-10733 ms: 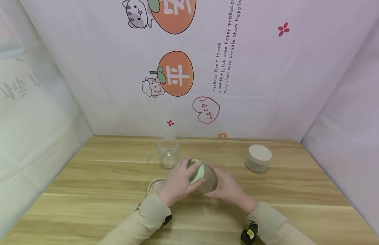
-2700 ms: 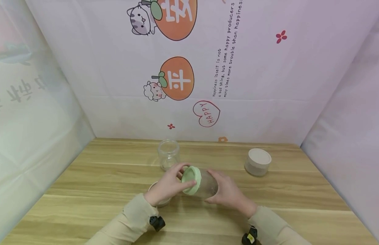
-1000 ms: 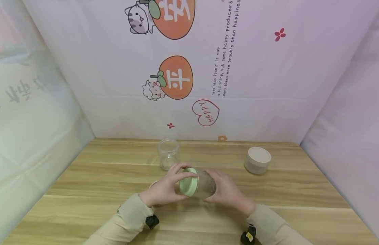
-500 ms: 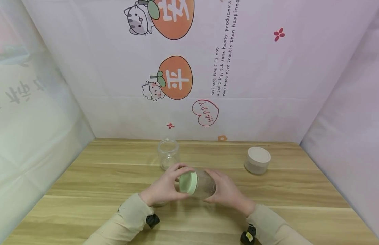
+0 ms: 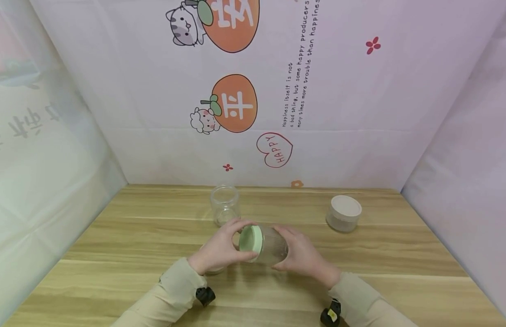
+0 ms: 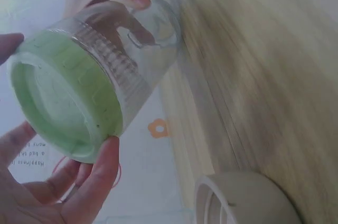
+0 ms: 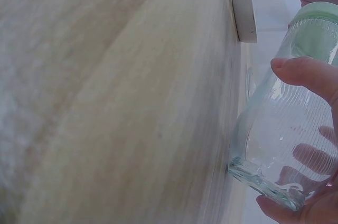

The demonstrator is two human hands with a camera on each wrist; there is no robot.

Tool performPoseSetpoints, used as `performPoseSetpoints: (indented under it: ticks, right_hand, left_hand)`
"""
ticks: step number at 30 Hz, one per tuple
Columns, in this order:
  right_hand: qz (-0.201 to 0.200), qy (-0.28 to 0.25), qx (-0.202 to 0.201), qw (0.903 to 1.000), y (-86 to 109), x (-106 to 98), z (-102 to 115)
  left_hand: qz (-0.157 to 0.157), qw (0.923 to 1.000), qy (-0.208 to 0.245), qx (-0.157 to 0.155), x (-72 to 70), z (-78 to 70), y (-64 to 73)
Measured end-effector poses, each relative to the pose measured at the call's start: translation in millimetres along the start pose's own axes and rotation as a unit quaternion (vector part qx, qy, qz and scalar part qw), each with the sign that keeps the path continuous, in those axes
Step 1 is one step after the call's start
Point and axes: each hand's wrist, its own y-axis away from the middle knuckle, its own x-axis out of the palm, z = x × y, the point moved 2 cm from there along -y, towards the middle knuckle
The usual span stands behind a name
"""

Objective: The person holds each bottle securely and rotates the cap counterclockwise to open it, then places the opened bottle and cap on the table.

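A ribbed clear glass jar lies tilted on its side between the two hands, with a light green screw lid on its mouth, facing left. My left hand holds the lid by its rim, thumb at the lower edge and fingers spread round the far side. In the left wrist view, thumb and fingertips touch the rim of the lid. My right hand grips the jar near its base, thumb on the near side; through the glass its other fingers show in the right wrist view.
A beige round lid sits on the wooden table, mostly behind the left hand in the head view. An open clear jar stands at the back; a low jar with a beige lid is at the right. A printed cloth hangs behind.
Over the earlier frames the left hand has shifted left and changed its grip round the green lid several times. Most recently its thumb and fingers moved slightly along the rim. The right hand keeps its hold.
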Motion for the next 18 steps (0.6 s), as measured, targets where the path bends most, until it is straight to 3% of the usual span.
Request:
performPoseSetpoints:
  ticks: [7,18]
  right_hand:
    - [0.015,-0.004,0.008,0.9998,-1.3,0.6,-0.1]
    - [0.021,0.001,0.010,0.9997,-2.8,1.5,1.3]
  left_hand:
    - [-0.022,0.9995,-0.020,-0.013,0.2,-1.0,0.1]
    - [-0.032,0.9969,-0.022,-0.069,1.7,-0.9,0.9]
